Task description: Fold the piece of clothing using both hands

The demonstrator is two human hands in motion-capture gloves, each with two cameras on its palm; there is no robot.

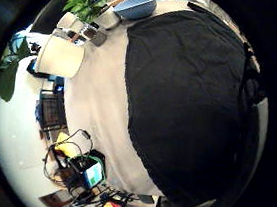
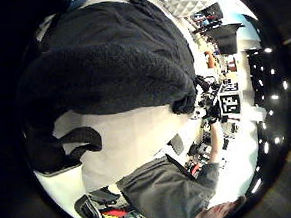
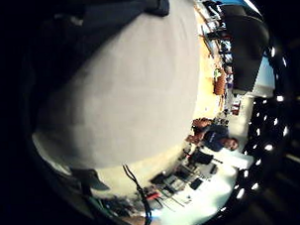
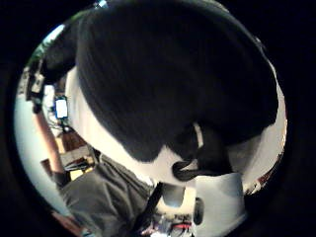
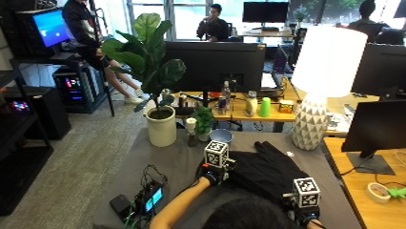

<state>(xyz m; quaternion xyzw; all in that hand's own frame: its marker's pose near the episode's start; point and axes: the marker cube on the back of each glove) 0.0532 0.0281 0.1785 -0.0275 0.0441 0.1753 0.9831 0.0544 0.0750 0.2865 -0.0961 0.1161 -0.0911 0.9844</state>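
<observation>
A black piece of clothing (image 5: 266, 171) lay bunched on the grey surface (image 5: 171, 162), in front of a white lamp (image 5: 320, 81) and a small blue bowl (image 5: 220, 136). The left hand (image 5: 214, 174) sat at the garment's near left edge, and the right hand (image 5: 304, 212) at its near right corner. The outside view hid the fingers of both hands, so whether they pinched the cloth could not be told. From the palm views the dark fabric lay close under both palms. The garment looked rumpled rather than squared, so the folding seemed at most partly done, with flattening and further folds probably left.
</observation>
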